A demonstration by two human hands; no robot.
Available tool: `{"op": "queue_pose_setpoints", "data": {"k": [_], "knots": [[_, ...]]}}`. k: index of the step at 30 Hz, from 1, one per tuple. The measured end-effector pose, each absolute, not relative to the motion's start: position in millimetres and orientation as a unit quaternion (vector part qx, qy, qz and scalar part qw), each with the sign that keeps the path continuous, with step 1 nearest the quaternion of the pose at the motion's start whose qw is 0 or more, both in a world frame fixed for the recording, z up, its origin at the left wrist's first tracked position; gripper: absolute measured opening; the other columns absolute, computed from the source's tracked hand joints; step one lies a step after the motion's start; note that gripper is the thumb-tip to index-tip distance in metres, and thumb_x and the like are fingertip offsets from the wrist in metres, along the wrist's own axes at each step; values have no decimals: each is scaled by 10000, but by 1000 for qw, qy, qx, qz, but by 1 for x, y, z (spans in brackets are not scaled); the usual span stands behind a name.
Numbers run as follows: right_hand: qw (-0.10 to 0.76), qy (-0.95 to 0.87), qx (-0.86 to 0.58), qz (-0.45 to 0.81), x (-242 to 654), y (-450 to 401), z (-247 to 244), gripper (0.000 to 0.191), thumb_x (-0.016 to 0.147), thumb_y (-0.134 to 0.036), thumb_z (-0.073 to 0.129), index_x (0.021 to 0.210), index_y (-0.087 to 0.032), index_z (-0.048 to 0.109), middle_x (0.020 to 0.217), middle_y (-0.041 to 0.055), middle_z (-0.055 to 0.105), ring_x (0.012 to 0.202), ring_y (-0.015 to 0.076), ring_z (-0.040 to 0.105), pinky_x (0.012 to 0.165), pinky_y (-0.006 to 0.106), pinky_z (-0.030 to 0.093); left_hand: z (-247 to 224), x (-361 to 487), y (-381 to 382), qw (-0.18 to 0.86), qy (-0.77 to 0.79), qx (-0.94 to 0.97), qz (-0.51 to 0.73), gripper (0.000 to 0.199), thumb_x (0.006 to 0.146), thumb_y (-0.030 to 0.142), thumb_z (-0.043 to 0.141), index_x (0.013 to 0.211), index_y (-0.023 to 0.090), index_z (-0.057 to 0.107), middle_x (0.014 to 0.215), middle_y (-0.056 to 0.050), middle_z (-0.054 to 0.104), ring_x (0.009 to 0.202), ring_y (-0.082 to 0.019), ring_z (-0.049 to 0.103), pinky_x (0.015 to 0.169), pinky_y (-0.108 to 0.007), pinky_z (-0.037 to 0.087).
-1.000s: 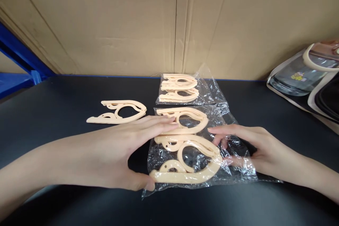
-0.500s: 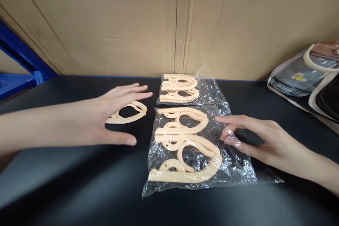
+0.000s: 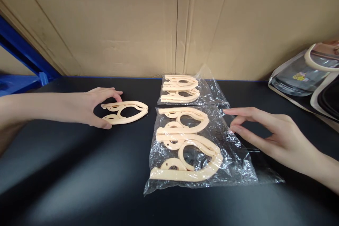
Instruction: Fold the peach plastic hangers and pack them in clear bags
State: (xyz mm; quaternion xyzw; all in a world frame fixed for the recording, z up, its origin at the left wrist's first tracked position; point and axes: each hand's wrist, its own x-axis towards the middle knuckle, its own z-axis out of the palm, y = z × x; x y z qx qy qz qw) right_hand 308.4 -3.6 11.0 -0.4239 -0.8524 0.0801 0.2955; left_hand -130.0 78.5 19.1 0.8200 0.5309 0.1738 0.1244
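Note:
A folded beige folding hanger [image 3: 135,117] lies loose on the black tabletop at the left. My left hand [image 3: 99,107] is at its left end, fingers apart, with the thumb by the near edge and the fingertips by the far edge; whether they touch it I cannot tell. In the middle lies a clear plastic bag [image 3: 238,162] with folded beige hangers [image 3: 185,176] inside. My right hand [image 3: 267,130] hovers at the bag's right edge, index finger stretched out and thumb apart from it. Behind is another clear bag [image 3: 210,91] with more folded hangers [image 3: 182,88].
A clear jug-like vessel [image 3: 291,77] with a beige handle stands at the far right, next to a dark item with a pale rim [image 3: 328,95]. Cardboard [image 3: 119,24] walls the back of the black tabletop [image 3: 79,183]. A blue metal frame [image 3: 29,53] is at the left.
My left hand has moved left and lowered around the end of the loose hanger, uncovering more of it. My right hand has drawn back slightly rightward from the near bag.

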Motion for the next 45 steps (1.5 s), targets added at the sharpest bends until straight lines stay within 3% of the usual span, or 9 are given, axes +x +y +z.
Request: {"op": "queue_pose_setpoints", "data": {"k": [6, 10, 14, 18, 21, 26, 33, 40, 45], "knots": [[295, -848, -435, 69, 310, -5, 13, 338, 946, -262, 558, 1280, -315, 543, 851, -41, 703, 710, 125, 685, 687, 262, 550, 47, -107, 79, 93, 589, 798, 90, 526, 738, 526, 617, 1123, 169, 573, 1207, -25, 601, 1021, -258, 584, 991, -425, 415], [305, -840, -445, 62, 310, -8, 14, 338, 942, -253, 565, 1273, -318, 546, 857, -34, 692, 720, 138, 671, 728, 286, 548, 73, -78, 64, 118, 569, 806, 112, 525, 841, 456, 546, 1277, 192, 420, 1405, -72, 477, 1008, -225, 583, 904, -368, 446], [328, -846, -418, 43, 307, -10, 14, 358, 929, -219, 584, 1275, -299, 542, 998, 11, 674, 888, 169, 655, 838, 322, 529, 68, -42, 41, 129, 546, 809, 176, 536, 837, 452, 586, 1267, 207, 383, 1147, -54, 592, 928, -226, 602, 779, -329, 482], [318, -870, -376, 9, 297, -16, 16, 438, 904, -317, 634, 1319, -267, 502, 1247, 94, 589, 1139, 249, 587, 952, 398, 500, 38, -4, 11, 74, 442, 856, 257, 562, 778, 387, 648, 1262, 221, 416, 1169, -68, 559, 1043, -273, 565, 901, -402, 477], [270, -902, -336, 0, 287, -25, 19, 561, 887, -433, 643, 1372, -238, 439, 1353, 147, 540, 1226, 286, 551, 973, 417, 503, 21, 17, -10, 91, 366, 888, 264, 609, 760, 287, 668, 1301, 226, 394, 1207, -70, 559, 1064, -263, 543, 890, -386, 493], [221, -938, -268, -22, 279, -35, 22, 459, 916, -397, 609, 1307, -211, 460, 1321, 170, 597, 1220, 268, 575, 939, 392, 523, 14, 28, -28, 141, 303, 916, 222, 643, 779, 289, 699, 1332, 228, 376, 1249, -68, 582, 1088, -233, 544, 927, -347, 499], [190, -948, -240, -90, 278, -38, 17, 542, 871, -378, 657, 1344, -209, 453, 1342, 158, 617, 1197, 288, 599, 945, 442, 509, 7, 27, -29, 123, 288, 924, 221, 666, 799, 360, 727, 1336, 197, 368, 1243, -92, 620, 1110, -257, 576, 951, -367, 506], [238, -928, -258, -124, 273, -35, 12, 525, 802, -209, 641, 1304, -163, 496, 1178, 157, 683, 1072, 316, 646, 851, 477, 528, 10, 20, -19, 158, 288, 917, 226, 695, 828, 452, 721, 1380, 227, 363, 1349, -69, 565, 1202, -242, 528, 1010, -355, 466], [217, -889, -389, -105, 301, -18, 24, 585, 844, -346, 614, 1380, -185, 440, 1258, 120, 631, 1128, 309, 614, 914, 430, 535, 12, 4, 2, 161, 321, 902, 240, 635, 896, 481, 636, 1428, 259, 368, 1467, -58, 479, 1339, -251, 440, 1102, -384, 395]]}}
